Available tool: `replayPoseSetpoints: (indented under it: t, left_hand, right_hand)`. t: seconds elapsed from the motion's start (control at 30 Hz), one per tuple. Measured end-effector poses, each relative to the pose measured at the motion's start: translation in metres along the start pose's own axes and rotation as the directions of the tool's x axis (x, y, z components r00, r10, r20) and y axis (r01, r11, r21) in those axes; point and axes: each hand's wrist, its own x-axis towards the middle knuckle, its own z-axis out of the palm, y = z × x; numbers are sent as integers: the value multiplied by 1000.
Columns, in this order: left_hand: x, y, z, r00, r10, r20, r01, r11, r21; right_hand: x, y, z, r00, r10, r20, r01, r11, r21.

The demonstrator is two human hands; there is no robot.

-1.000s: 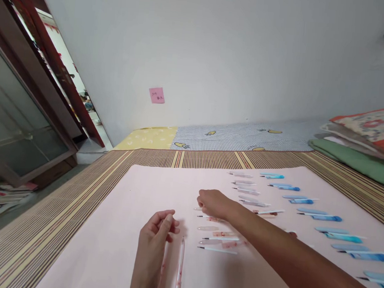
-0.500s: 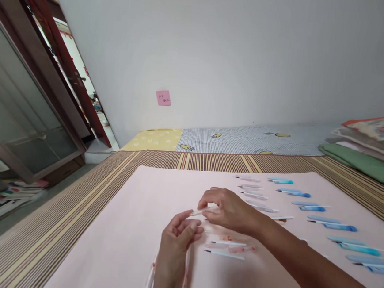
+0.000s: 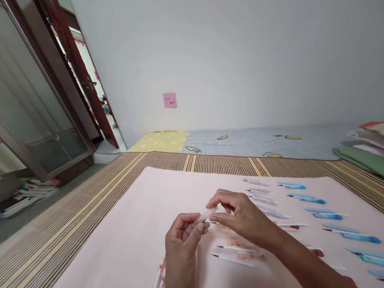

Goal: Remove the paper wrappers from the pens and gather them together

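Note:
A short, clear pen barrel [image 3: 207, 214] slants up to the right between my two hands above the pink sheet. My left hand [image 3: 184, 241] pinches its lower end with thumb and fingertips. Around the upper end are the thumb and forefinger of my right hand [image 3: 236, 209], palm facing down. White pen refills [image 3: 234, 260] with dark tips and clear pinkish pen parts [image 3: 259, 256] lie just below my right hand. Several clear pens with red marks [image 3: 159, 276] lie partly hidden beside my left wrist.
The pink sheet [image 3: 115, 226] covers a striped mat [image 3: 70, 214]. Rows of blue pen parts with refills [image 3: 360, 237] lie at right, paler pen parts [image 3: 262, 199] behind my right hand. Folded cloths [image 3: 370, 160] are at far right; a wall [image 3: 239, 54] stands behind.
My left fingers have closed on the barrel's lower end, where they were spread before. The barrel tilts more steeply, and my right fingers look looser on it. The view has shifted slightly left.

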Motion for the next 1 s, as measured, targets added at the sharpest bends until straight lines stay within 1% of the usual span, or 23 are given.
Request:
replayPoseSetpoints:
  t: [0.17, 0.23, 0.27, 0.3, 0.37, 0.4, 0.43, 0.5, 0.53, 0.63, 0.8, 1.0]
  left_hand:
    - [0, -5, 1, 1000, -11, -1, 11, 999, -51]
    - [2, -5, -1, 998, -62, -12, 59, 986, -157]
    - [3, -5, -3, 993, -116, -21, 107, 962, -250]
    - [5, -5, -5, 982, -189, -25, 168, 919, -358]
    - [9, -2, -9, 935, -355, -8, 287, 768, -572]
    - [10, 0, -11, 911, -412, 6, 318, 694, -646]
    - [12, 2, -12, 897, -442, 12, 323, 637, -700]
    - [13, 7, -12, 887, -461, -2, 303, 588, -750]
    - [13, 9, -11, 887, -462, -17, 290, 584, -758]
    - [12, 13, -7, 881, -471, -51, 281, 606, -744]
    - [12, 9, -5, 858, -510, -59, 324, 626, -709]
    - [14, 3, -5, 853, -520, -50, 365, 660, -657]
  right_hand:
    - [-2, -5, 1, 999, 34, 16, -34, 998, 48]
    - [-4, -6, -2, 999, 46, 14, -47, 995, 83]
    - [-6, -4, -6, 998, 58, 0, -57, 994, 98]
    - [-8, -1, -11, 997, 75, -28, -72, 993, 99]
    - [-15, 13, -22, 987, 124, -105, -120, 992, 40]
    - [-19, 24, -28, 979, 149, -136, -152, 988, -17]
    - [-24, 35, -33, 974, 173, -146, -187, 979, -86]
    - [-34, 58, -38, 969, 223, -106, -242, 944, -224]
    - [-38, 69, -38, 966, 246, -76, -258, 923, -286]
    - [-45, 88, -28, 960, 280, -14, -267, 896, -356]
    - [-40, 101, -8, 956, 288, 54, -240, 876, -418]
    - [-30, 121, -6, 951, 293, 102, -214, 858, -468]
